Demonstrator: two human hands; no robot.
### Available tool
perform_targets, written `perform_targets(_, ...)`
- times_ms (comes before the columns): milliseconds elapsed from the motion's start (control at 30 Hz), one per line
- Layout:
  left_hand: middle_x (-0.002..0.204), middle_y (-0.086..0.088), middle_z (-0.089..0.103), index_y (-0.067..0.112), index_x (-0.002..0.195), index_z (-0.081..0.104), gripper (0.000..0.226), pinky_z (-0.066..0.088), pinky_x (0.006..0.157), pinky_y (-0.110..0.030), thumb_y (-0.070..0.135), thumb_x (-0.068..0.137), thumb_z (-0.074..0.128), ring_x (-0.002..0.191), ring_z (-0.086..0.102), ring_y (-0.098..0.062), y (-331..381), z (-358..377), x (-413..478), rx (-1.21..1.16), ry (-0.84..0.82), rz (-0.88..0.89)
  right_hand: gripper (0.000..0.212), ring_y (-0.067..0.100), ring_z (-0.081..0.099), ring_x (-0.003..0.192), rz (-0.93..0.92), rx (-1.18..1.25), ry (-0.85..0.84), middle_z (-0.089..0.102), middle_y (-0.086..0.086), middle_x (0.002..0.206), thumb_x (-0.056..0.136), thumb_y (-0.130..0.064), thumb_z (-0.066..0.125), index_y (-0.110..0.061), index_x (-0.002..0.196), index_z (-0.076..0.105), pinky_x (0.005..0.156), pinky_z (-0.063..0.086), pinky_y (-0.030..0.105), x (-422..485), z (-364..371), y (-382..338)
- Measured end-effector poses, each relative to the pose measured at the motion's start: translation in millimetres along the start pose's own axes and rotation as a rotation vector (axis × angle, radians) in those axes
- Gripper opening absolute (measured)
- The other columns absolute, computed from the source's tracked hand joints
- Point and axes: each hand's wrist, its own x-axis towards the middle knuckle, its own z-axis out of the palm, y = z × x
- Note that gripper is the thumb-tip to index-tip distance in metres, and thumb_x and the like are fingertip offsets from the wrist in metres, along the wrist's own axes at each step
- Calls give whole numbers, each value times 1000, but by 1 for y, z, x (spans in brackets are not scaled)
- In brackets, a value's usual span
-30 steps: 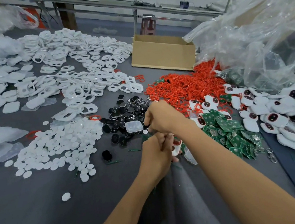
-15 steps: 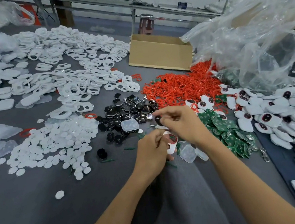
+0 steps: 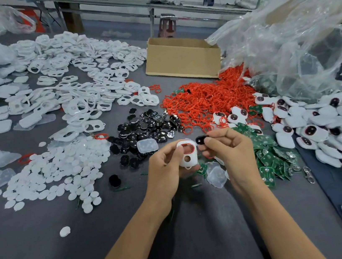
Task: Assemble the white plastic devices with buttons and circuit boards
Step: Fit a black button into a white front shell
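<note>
1. The shell (image 3: pixel 188 157), white with two openings, was gripped in the left hand (image 3: pixel 167 170), with the fingers curled round its left edge. It was held up over the table (image 3: pixel 39 246), near centre.
2. A red ring (image 3: pixel 194 148) was seen around the shell's upper opening.
3. A black button (image 3: pixel 200 140) was pinched between the thumb and fingertips of the right hand (image 3: pixel 231 153), just beside the shell's upper right corner. Whether the two touched could not be told.
4. The button pile (image 3: pixel 144 131) was noted just beyond the hands, with a clear cover (image 3: pixel 147 145) at its near edge.
5. The ring heap (image 3: pixel 210 99) was recorded behind the right hand. Green boards (image 3: pixel 266 157) were spread beside and under that hand.
6. Finished devices (image 3: pixel 329 124) were massed along the right edge.
7. White discs (image 3: pixel 56 167) were logged to the left, with frames (image 3: pixel 70 77) beyond them.
8. A box (image 3: pixel 182 57) and a bag (image 3: pixel 295 35) were noted at the far side.
</note>
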Motion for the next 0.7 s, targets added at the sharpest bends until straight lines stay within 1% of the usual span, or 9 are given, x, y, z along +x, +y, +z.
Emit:
perform_targets(100, 95, -11, 73, 10, 98, 71, 21, 60, 76, -39, 9, 98, 50, 83, 67, -23, 0, 2, 0, 24, -10, 29, 11, 16, 66, 59, 26, -13, -10, 72, 10, 70, 79, 8, 67, -2, 82, 67, 57, 53, 22, -3, 2, 3)
perform_targets(167, 100, -14, 72, 9, 104, 71, 22, 59, 80, -40, 10, 98, 50, 85, 67, -21, 1, 2, -1, 45, -19, 41, 11, 15, 66, 58, 45, 15, -48, 73, 11, 71, 78, 8, 67, -2, 81, 69, 58, 55, 23, -4, 4, 4)
perform_targets(233, 100, -13, 72, 11, 104, 70, 21, 59, 78, -38, 11, 98, 51, 86, 66, -20, 0, 1, 0, 46, -16, 40, 14, 15, 67, 59, 61, 68, -84, 73, 11, 72, 77, 11, 65, -2, 80, 69, 58, 54, 21, -6, 4, 3)
perform_targets(300, 95, -7, 74, 17, 100, 71, 20, 58, 74, -34, 10, 97, 53, 84, 66, -17, -1, 0, -1, 47, -14, 43, 14, 15, 67, 59, 65, 92, -95, 73, 10, 72, 76, 13, 64, 0, 79, 69, 58, 54, 21, -7, 3, 3)
perform_targets(367, 89, -2, 74, 18, 97, 72, 19, 59, 68, -28, 9, 95, 55, 81, 67, -14, 0, 1, -1, 33, -24, 42, 13, 15, 67, 60, 67, 88, -87, 73, 11, 72, 76, 13, 64, 1, 80, 68, 59, 54, 21, -7, 2, 3)
perform_targets(433, 84, 1, 74, 18, 94, 72, 17, 57, 63, -23, 8, 93, 58, 77, 69, -11, 0, 1, -2, 17, -33, 36, 13, 16, 68, 61, 74, 64, -79, 73, 11, 72, 76, 12, 64, 1, 80, 68, 60, 55, 22, -7, 2, 3)
perform_targets(567, 81, 2, 74, 17, 93, 72, 16, 58, 64, -24, 6, 91, 61, 75, 68, -11, 0, 1, -2, 9, -30, 28, 12, 18, 68, 63, 92, 27, -67, 73, 13, 73, 75, 11, 66, 3, 84, 68, 62, 57, 26, -7, 1, 3)
perform_targets(633, 82, 0, 75, 11, 98, 71, 14, 58, 64, -24, 6, 91, 61, 75, 69, -11, 0, 2, -2, 20, -42, 25, 12, 19, 68, 63, 91, -2, -61, 73, 14, 74, 76, 10, 66, 4, 86, 68, 63, 57, 27, -6, 0, 2)
perform_targets(700, 83, -2, 75, 6, 104, 70, 16, 59, 64, -25, 5, 91, 61, 75, 69, -10, -1, 2, -3, 42, -41, 32, 12, 17, 67, 61, 77, -26, -67, 72, 12, 72, 75, 9, 67, 3, 85, 69, 61, 56, 25, -6, -1, 3)
